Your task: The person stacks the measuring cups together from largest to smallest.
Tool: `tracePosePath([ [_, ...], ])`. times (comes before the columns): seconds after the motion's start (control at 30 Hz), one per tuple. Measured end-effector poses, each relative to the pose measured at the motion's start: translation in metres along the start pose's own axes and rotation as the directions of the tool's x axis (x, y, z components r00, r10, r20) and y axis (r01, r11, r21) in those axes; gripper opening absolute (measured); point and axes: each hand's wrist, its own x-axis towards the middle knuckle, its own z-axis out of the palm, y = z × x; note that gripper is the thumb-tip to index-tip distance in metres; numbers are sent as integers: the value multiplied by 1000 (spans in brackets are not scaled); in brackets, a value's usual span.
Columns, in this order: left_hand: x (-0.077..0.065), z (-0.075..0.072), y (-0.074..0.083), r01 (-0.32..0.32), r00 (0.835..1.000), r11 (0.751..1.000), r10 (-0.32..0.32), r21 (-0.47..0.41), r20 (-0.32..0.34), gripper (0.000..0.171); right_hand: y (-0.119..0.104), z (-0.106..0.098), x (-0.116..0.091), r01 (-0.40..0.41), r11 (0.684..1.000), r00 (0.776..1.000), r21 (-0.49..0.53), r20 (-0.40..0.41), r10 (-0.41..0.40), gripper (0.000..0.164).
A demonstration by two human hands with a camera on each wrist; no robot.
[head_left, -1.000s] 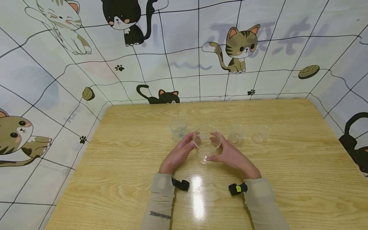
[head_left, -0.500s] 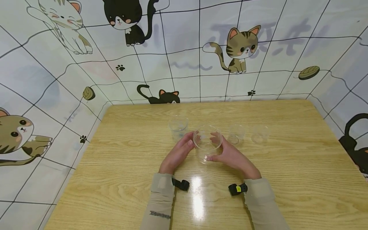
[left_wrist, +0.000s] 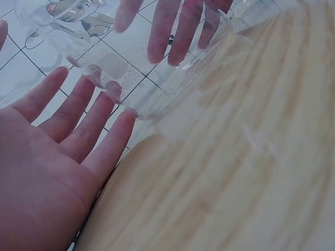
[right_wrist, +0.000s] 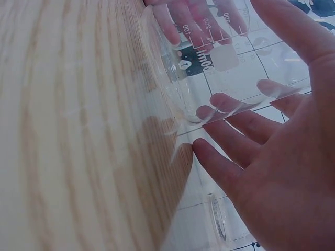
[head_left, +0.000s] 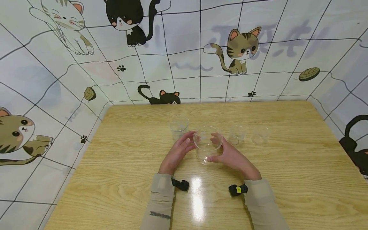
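Note:
A large clear glass beaker (head_left: 207,153) with printed measuring marks stands upright on the wooden table (head_left: 129,191), between both hands. My right hand (head_left: 234,155) holds its right side, thumb in front and fingers round the far side. On the other side, my left hand (head_left: 177,152) has its fingers extended, fingertips right at the glass. In the left wrist view the left palm (left_wrist: 52,162) faces the beaker (left_wrist: 136,86), well apart from it. The right wrist view shows the right fingers (right_wrist: 230,130) bent along the beaker (right_wrist: 225,57).
Behind the left hand stands another clear beaker (head_left: 179,124), bluish in its lower part. Two smaller clear glass vessels (head_left: 237,134) stand to the right behind the right hand. A cat-patterned cloth wall (head_left: 184,64) closes off the back and sides.
The left hand's fingers have loosened and spread a little away from the beaker's left side. The right hand and the beaker stay in place; the head view shifts slightly.

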Motion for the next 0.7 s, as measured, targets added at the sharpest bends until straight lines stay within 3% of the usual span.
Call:
tracePosePath([
  [0.43,1,-1,0,-7,999,1000,6,-27,-44,36,1,0,0,0,1000,1000,-1,-2,0,92],
  [0.7,2,-1,0,-41,990,999,38,-18,-138,35,2,1,0,-5,1000,1000,-8,-3,5,91],
])
